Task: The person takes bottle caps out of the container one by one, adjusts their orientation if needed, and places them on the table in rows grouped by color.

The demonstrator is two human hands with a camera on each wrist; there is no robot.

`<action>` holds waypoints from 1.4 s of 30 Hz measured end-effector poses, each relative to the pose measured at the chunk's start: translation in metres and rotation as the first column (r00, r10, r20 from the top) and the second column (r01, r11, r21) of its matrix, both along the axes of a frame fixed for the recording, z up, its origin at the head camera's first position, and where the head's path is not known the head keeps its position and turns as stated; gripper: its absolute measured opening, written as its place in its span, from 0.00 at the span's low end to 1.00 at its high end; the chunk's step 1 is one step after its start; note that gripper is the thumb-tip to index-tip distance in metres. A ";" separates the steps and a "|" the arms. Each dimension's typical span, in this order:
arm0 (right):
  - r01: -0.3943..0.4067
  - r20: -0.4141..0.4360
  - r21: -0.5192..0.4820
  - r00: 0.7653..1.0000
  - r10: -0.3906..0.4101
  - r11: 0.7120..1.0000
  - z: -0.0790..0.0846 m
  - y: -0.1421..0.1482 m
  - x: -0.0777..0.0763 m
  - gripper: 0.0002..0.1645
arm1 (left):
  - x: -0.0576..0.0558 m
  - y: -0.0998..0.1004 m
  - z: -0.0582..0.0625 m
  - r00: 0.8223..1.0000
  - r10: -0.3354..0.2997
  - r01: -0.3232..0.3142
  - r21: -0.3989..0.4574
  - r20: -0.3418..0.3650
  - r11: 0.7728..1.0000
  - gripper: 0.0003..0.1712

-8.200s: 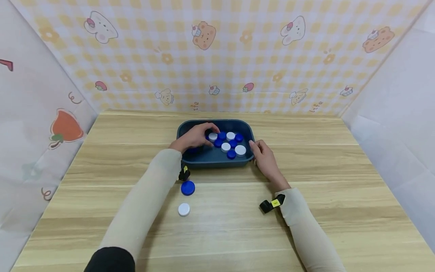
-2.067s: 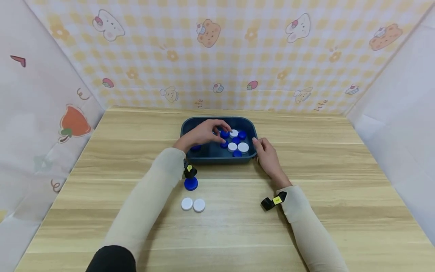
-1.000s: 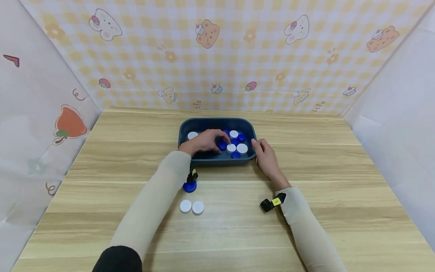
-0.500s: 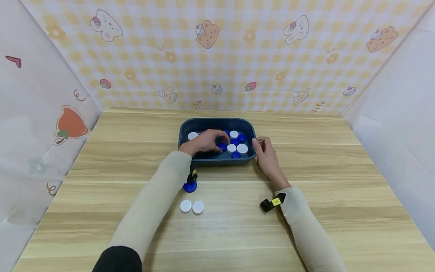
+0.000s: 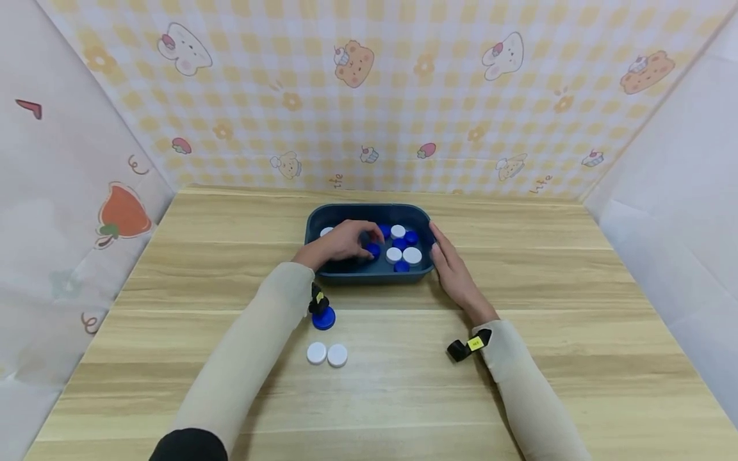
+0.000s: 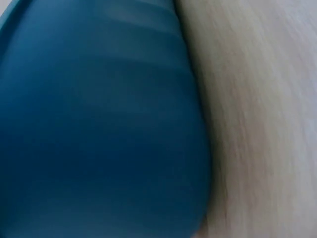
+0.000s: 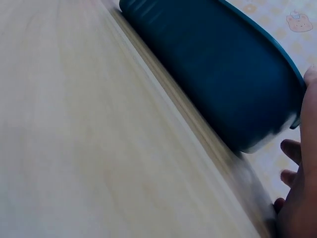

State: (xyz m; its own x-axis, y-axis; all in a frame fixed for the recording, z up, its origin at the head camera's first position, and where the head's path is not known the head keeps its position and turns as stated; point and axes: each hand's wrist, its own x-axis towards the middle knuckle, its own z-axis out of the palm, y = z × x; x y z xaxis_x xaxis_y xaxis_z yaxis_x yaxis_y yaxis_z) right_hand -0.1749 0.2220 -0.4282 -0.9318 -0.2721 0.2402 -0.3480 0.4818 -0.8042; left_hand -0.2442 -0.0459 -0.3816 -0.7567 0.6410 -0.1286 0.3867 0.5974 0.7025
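In the head view my left hand (image 5: 348,242) reaches into a dark blue tray (image 5: 369,278) and pinches a blue bottle cap (image 5: 373,251) between thumb and fingers, low over the tray's floor. White caps (image 5: 412,256) and other blue caps (image 5: 401,266) lie together in the tray's right half. Another white cap (image 5: 326,231) shows at the left end, partly behind my left hand. My right hand (image 5: 454,272) rests against the tray's right end, fingers extended along the outside and thumb at the rim. The tray's outer wall (image 6: 109,119) fills most of the left wrist view, hiding that hand's fingers.
On the wooden table (image 5: 398,397), in front of the tray, lie a large blue cap (image 5: 324,318) close below the left wrist camera and two white caps (image 5: 337,355) side by side. A checked, cartoon-printed backdrop (image 5: 380,115) stands behind the tray.
A second white cap has come onto the table since the oldest frame. Just now my left hand has drawn the blue cap slightly left. My right fingers have straightened from gripping the rim.
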 end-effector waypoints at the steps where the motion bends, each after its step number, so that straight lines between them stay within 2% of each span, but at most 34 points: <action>1: 0.001 -0.015 0.013 1.000 -0.001 1.000 -0.001 0.001 0.000 0.30 | 0.001 -0.001 0.000 1.000 0.003 -0.003 0.003 0.008 1.000 0.15; 6: 0.031 -0.006 0.062 1.000 -0.031 0.998 -0.005 0.002 0.001 0.31 | 0.003 -0.006 -0.004 1.000 0.015 -0.015 0.009 0.026 1.000 0.15; 9: 0.027 0.005 0.053 1.000 -0.027 0.998 -0.007 0.001 0.000 0.31 | 0.004 -0.007 -0.007 1.000 0.011 -0.011 -0.001 0.009 1.000 0.15; 18: -0.044 -0.141 0.029 0.989 0.048 0.999 -0.009 0.002 -0.002 0.29 | 0.006 -0.006 -0.013 0.999 0.008 -0.009 -0.031 -0.031 0.999 0.14; 24: -0.141 -0.136 0.001 0.981 0.140 0.990 0.005 0.005 0.002 0.29 | 0.003 -0.001 -0.010 0.998 0.000 -0.002 -0.036 -0.055 0.999 0.14; 30: -0.198 -0.153 0.046 0.967 0.202 0.979 0.027 0.002 0.011 0.33 | 0.001 0.001 -0.011 0.999 -0.019 0.018 -0.038 -0.047 0.999 0.15; 38: -0.197 -0.136 0.073 0.969 0.206 0.978 0.027 0.003 0.010 0.34 | 0.003 0.000 -0.011 0.999 0.001 -0.002 -0.034 -0.033 0.999 0.15; 42: -0.184 -0.208 0.066 0.959 0.194 0.981 0.026 0.003 0.011 0.31 | 0.002 0.001 -0.010 0.999 -0.001 0.000 -0.036 -0.041 0.999 0.15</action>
State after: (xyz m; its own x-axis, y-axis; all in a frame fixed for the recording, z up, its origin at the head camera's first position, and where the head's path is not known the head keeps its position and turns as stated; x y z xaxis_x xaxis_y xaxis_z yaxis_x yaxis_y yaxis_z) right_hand -0.1640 0.2247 -0.4025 -0.7912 -0.4538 0.4100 -0.5966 0.4253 -0.6806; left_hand -0.2418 -0.0453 -0.3920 -0.7616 0.6366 -0.1209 0.4147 0.6222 0.6639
